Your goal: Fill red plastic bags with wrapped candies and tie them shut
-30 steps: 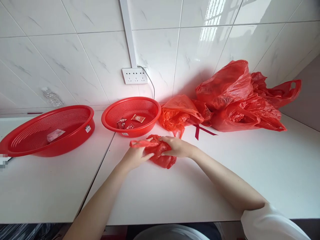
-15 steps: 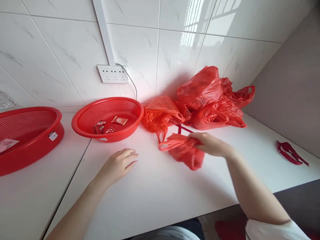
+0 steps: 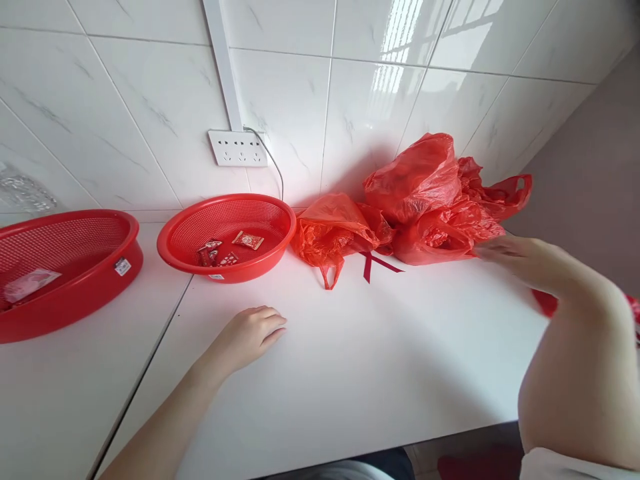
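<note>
My left hand (image 3: 255, 335) rests on the white tabletop (image 3: 325, 373) in front of a round red plastic basket, fingers loosely bent and holding nothing. My right hand (image 3: 530, 263) is stretched over the right side of the table, its fingertips beside a heap of red plastic bags (image 3: 417, 177). Motion smears those fingers, so their grip cannot be made out. Another red bag (image 3: 333, 230) with a loop handle slumps at the left of the heap. Bright red material (image 3: 545, 303) shows partly behind my right forearm. A dark red ribbon strip (image 3: 369, 267) lies before the heap.
The round red basket (image 3: 173, 257) holds several small wrapped packets (image 3: 249, 240). Farther left stands a larger red basket (image 3: 127, 233) with a clear packet (image 3: 30, 285) inside. A power socket (image 3: 237, 148) with a cable is on the tiled wall. A seam divides the tabletop.
The red bag in my right hand has left the table's middle; red material now shows behind my right forearm. My right hand has swung right. The view has shifted slightly; my left hand stays put.
</note>
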`<act>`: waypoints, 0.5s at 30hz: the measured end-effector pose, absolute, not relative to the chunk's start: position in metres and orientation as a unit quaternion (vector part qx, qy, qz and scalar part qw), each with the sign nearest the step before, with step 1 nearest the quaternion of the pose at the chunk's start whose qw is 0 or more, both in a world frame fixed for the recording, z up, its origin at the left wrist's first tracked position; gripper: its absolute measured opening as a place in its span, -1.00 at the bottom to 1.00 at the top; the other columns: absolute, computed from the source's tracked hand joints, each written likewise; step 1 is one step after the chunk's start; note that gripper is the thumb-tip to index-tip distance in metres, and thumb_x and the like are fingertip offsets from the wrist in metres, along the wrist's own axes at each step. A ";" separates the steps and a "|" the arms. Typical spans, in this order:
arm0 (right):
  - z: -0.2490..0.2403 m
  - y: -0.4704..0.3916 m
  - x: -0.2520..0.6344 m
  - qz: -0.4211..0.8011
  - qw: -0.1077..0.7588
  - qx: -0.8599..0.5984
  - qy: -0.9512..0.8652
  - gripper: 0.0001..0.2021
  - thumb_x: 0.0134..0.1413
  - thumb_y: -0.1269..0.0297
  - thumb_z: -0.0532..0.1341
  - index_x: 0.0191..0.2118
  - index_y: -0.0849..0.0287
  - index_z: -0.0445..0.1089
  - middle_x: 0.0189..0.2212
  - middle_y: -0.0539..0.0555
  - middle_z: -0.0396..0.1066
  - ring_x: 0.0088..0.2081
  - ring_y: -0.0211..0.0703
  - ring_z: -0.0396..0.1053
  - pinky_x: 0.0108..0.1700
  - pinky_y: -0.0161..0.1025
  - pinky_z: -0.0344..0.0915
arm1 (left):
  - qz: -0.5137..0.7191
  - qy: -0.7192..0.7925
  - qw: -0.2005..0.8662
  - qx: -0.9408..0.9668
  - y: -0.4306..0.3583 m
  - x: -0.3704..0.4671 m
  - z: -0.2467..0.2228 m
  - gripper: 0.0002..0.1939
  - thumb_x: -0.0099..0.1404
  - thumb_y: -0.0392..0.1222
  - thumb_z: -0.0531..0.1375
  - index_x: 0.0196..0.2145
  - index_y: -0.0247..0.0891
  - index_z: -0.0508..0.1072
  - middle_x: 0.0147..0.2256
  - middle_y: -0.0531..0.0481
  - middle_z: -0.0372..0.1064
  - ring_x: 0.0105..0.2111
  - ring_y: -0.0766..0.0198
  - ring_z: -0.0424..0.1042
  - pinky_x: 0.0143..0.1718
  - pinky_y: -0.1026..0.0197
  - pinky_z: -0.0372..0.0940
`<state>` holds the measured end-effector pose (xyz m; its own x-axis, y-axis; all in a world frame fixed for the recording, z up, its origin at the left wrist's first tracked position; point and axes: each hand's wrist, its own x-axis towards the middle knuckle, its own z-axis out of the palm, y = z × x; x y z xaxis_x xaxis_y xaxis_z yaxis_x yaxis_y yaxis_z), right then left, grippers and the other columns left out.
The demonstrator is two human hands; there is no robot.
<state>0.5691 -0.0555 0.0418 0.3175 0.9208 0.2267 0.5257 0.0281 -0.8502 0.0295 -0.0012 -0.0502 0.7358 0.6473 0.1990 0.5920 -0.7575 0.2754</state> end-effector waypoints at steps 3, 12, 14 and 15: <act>0.032 -0.006 0.474 0.319 0.255 -0.601 -0.687 -0.79 0.06 0.26 0.30 -0.15 -0.03 0.55 -0.16 0.15 0.51 -0.24 -0.07 0.48 -0.33 -0.22 0.37 | 0.140 0.351 0.105 0.920 -0.002 0.030 -0.052 -0.72 0.38 -0.14 0.06 -0.09 -0.07 0.53 0.00 -0.02 0.42 -0.03 0.17 0.43 -0.01 0.09 0.35; -0.045 0.120 0.297 0.252 0.320 -0.620 -0.671 -0.74 -0.14 0.34 0.33 -0.22 0.17 0.46 -0.12 0.16 0.48 -0.04 0.06 0.37 -0.15 -0.22 0.26 | 0.130 0.374 0.119 0.911 0.001 0.023 -0.059 -0.73 0.37 -0.13 0.06 -0.10 -0.08 0.53 0.10 -0.04 0.34 0.06 0.13 0.37 0.07 0.04 0.33; -0.048 0.126 0.301 0.266 0.341 -0.613 -0.661 -0.89 -0.03 0.31 0.22 -0.34 0.18 0.45 -0.24 0.12 0.51 -0.14 -0.02 0.40 -0.17 -0.23 0.26 | 0.144 0.374 0.091 0.912 0.001 0.030 -0.058 -0.72 0.36 -0.13 0.08 -0.04 -0.09 0.49 0.23 -0.08 0.18 0.20 0.06 0.22 0.17 -0.06 0.22; -0.046 0.128 0.305 0.275 0.356 -0.607 -0.655 -0.87 0.02 0.28 0.16 -0.38 0.19 0.43 -0.29 0.11 0.51 -0.19 -0.05 0.40 -0.18 -0.24 0.27 | 0.151 0.370 0.076 0.914 0.001 0.037 -0.057 -0.70 0.35 -0.12 0.09 0.00 -0.09 0.46 0.29 -0.09 0.08 0.26 0.03 0.12 0.22 -0.12 0.14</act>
